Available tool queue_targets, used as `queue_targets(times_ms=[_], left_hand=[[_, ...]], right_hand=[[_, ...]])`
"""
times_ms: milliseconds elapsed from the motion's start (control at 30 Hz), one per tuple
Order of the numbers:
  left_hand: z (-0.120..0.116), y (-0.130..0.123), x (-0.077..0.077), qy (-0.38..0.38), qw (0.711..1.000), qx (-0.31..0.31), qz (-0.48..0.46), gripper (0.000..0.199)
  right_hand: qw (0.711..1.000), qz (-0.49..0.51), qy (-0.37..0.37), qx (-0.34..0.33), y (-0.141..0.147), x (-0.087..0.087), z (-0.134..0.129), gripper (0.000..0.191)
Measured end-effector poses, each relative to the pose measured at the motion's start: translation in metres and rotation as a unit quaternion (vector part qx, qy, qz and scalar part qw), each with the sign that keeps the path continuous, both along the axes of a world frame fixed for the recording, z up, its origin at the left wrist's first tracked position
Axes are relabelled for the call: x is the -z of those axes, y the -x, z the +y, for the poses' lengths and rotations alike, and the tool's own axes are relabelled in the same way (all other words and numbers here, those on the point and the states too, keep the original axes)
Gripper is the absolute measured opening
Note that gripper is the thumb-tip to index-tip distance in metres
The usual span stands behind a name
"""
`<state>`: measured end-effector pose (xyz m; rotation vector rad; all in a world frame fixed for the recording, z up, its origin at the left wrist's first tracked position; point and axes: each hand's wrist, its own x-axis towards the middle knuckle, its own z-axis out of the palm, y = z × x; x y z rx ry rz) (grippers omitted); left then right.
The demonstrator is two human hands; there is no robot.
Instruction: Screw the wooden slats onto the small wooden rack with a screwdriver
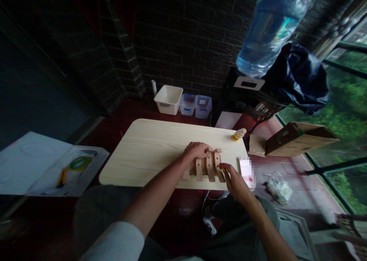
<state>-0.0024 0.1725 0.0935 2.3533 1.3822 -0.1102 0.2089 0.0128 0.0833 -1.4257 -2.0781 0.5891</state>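
Head view. The left hand (196,150) lies palm down on the far end of a wooden rack (205,165), its fingers (207,151) curled over the top edge and pressing the piece against the desk (143,150). The rack is made of several pale upright slats joined side by side; it rests near the desk's front right edge, directly under the left fingers and touching the right ones. The right hand (233,178) meets the rack's right side from the near edge of the desk, fingers pinched on a small yellow tool (224,169) whose tip touches the outermost slat; its exact kind is too small to tell.

Just right of the right fingers, a white card (247,172) lies over the desk's corner. Beyond both hands, near the desk's far right corner, a small yellow bottle (239,134) lies on its side. Further out from the fingers, on the floor by the brick wall, stand a white tub (168,99) and two clear boxes (195,106). To the right of the hands sit an open cardboard box (298,137) and a crumpled white bag (279,188). Above these a water bottle (269,27) stands inverted on a dispenser, with a dark cloth (298,77) draped beside it. Far left of the left fingers, a roll of tape (78,163) and a yellow knife (61,176) rest on a white sheet.
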Motion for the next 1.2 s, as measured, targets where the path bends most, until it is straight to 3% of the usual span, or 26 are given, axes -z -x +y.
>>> queue_targets(times_ms=[267,533,800,1000,1200], left_hand=[[-0.002,0.001,-0.005,0.005,1.0,0.002,0.001,0.043],[-0.004,0.0,-0.005,0.001,1.0,0.013,0.001,0.04],[-0.011,0.002,-0.014,0.001,1.0,0.001,-0.007,0.038],[-0.013,0.003,-0.016,-0.002,1.0,-0.007,-0.005,0.04],[-0.013,0.004,-0.017,0.0,1.0,-0.004,-0.005,0.032]], right_hand=[[0.999,0.012,0.002,0.036,-0.001,-0.002,0.011,0.027],[0.999,-0.043,0.025,0.008,0.004,-0.018,0.028,0.021],[0.996,-0.004,0.0,0.085,0.009,-0.007,0.021,0.024],[0.989,0.05,-0.034,0.133,0.009,-0.02,0.022,0.029],[0.994,0.022,-0.027,0.1,0.007,-0.018,0.041,0.028]])
